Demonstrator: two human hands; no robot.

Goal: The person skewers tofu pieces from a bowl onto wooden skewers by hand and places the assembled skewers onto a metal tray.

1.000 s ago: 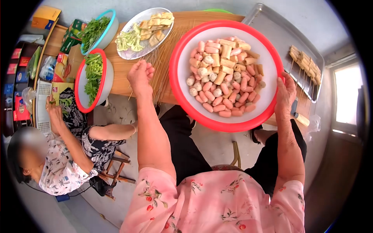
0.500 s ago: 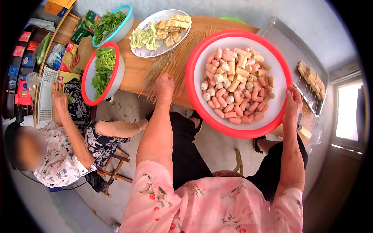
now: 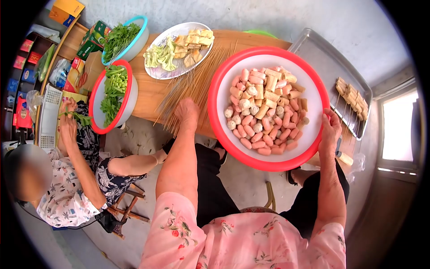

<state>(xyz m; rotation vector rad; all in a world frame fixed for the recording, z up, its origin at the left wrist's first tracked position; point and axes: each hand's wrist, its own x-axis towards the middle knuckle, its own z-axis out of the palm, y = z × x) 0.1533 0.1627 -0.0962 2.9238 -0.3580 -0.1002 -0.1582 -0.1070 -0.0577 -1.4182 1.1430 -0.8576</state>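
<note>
A large white basin with a red rim [image 3: 216, 134] stands at the table's right end, holding pink sausages [image 3: 264, 144], tan tube-shaped pieces [image 3: 271, 83] and pale speckled balls [image 3: 244, 104]. My right hand [image 3: 330, 130] is closed on the basin's right rim, thumb and fingers at its edge. Left of the basin, many thin bamboo skewers [image 3: 201, 80] lie spread on the wood. My left hand [image 3: 186, 110] rests over their near ends with its fingers curled in. Its fingertips are hidden, so what it grips does not show.
An oval plate [image 3: 154, 74] carries tofu-like slices and cauliflower. Greens fill a red-rimmed basin [image 3: 131, 101] and a turquoise one [image 3: 145, 33]. Filled skewers [image 3: 353, 98] lie on a metal tray [image 3: 309, 45]. A knife handle [image 3: 345, 158] shows at right. A co-worker [image 3: 74, 188] sits left.
The whole view has shifted, so the table's things appear lower and slightly left. My hands keep their places on the rim and skewers. The co-worker's hands now hold up a green sprig.
</note>
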